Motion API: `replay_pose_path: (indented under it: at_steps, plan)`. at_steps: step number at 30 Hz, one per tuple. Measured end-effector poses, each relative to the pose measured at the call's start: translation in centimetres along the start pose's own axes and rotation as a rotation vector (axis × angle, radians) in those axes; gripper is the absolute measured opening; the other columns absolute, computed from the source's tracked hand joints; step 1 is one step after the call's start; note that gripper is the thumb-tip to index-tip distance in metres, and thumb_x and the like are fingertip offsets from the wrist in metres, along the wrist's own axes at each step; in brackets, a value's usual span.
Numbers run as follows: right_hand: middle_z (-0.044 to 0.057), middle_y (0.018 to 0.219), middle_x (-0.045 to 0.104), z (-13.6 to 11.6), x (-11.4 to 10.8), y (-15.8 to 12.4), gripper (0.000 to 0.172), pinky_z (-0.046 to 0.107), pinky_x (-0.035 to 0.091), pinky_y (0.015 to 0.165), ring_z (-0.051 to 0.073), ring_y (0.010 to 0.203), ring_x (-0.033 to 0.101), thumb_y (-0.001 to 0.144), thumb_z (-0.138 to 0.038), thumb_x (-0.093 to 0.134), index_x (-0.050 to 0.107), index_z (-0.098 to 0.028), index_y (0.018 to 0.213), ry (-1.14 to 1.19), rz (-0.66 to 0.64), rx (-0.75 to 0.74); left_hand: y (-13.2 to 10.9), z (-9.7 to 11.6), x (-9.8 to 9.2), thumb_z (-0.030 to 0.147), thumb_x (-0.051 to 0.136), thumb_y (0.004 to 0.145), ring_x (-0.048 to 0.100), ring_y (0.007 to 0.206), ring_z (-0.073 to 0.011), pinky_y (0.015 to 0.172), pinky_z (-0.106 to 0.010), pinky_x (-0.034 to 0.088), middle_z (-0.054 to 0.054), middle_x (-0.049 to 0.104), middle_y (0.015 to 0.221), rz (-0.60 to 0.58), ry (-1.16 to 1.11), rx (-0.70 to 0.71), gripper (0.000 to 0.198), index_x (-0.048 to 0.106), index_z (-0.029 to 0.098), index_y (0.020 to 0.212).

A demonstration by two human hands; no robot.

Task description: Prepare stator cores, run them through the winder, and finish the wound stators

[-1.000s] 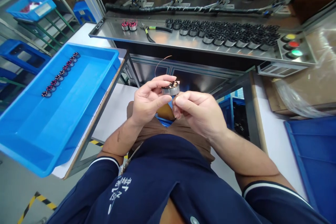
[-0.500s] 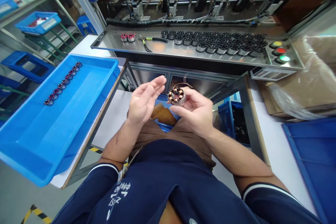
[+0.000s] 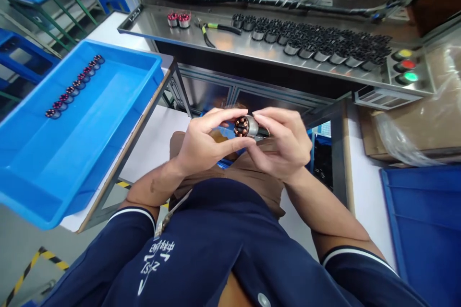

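Between my two hands, above my lap, is a motor stator [image 3: 248, 126], a metal ring with copper windings facing left. My left hand [image 3: 209, 136] pinches its left side, thumb below and fingers above. From the right, my right hand [image 3: 283, 141] grips the other side with thumb and fingers. On the steel ledge ahead stand two stators with red tops [image 3: 179, 19], beside pliers [image 3: 216, 29] with black and lime-green handles. Many black-topped stators [image 3: 317, 41] fill the ledge to the right.
A blue tray [image 3: 108, 100] on the left holds a row of wound stators [image 3: 75, 85]. At the ledge's right end are yellow, red and green buttons [image 3: 406, 65]. A cardboard box [image 3: 432, 124] under plastic and a dark blue bin [image 3: 425, 216] are at right.
My left hand has come in from being open and apart, and now grips the stator too. The stator has turned so its windings face left. The view has tipped downward.
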State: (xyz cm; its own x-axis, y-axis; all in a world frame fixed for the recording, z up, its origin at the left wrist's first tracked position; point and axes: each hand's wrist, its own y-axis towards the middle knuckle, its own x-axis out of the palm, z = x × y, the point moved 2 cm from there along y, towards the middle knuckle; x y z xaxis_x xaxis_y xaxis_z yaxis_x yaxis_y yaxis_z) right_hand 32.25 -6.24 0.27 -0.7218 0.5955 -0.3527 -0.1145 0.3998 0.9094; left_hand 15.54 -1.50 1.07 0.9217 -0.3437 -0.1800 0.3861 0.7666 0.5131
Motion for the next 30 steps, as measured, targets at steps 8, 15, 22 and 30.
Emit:
replay_pose_path:
  at_steps: [8,15,22,30]
  plan:
    - [0.002,0.073,0.068,-1.0,-1.6,1.4,0.015,0.035,0.053,0.064,0.017,0.066,0.063,0.084,-0.036,0.077,0.072,-0.023,0.08,0.522,-0.185,0.489,-0.5,-0.7,-0.6,0.036,0.088,0.07,0.071,0.089,-0.0178,0.08,-0.035,0.062,-0.003,0.075,0.113,0.008,-0.019,-0.031,0.048,0.073,0.029,0.115]
    - [0.0,0.067,0.066,-1.4,-1.7,2.2,0.023,0.029,0.047,0.058,0.014,0.062,0.06,0.088,-0.033,0.074,0.068,-0.021,0.069,0.569,-0.25,0.691,-0.9,-0.6,0.2,0.037,0.084,0.076,0.075,0.099,-0.0203,0.086,-0.033,0.065,-0.006,0.075,0.117,-0.098,-0.293,-0.13,0.045,0.07,0.024,0.116]
    - [0.001,0.072,0.067,1.0,-4.2,2.1,0.025,0.031,0.048,0.06,0.015,0.064,0.06,0.086,-0.043,0.075,0.069,-0.023,0.073,0.503,-0.409,0.714,-0.6,-0.2,-0.7,0.027,0.08,0.079,0.073,0.105,-0.0205,0.081,-0.03,0.065,-0.008,0.075,0.117,-0.088,-0.028,0.064,0.04,0.069,0.022,0.117]
    - [0.006,0.093,0.067,-0.8,-2.9,4.4,0.017,0.037,0.054,0.074,0.02,0.087,0.064,0.088,-0.031,0.074,0.068,-0.021,0.1,0.203,-0.388,0.079,-0.3,1.4,-0.7,0.019,0.079,0.078,0.075,0.101,-0.0211,0.091,-0.033,0.063,-0.007,0.077,0.113,-0.162,0.29,0.279,0.043,0.068,0.023,0.12]
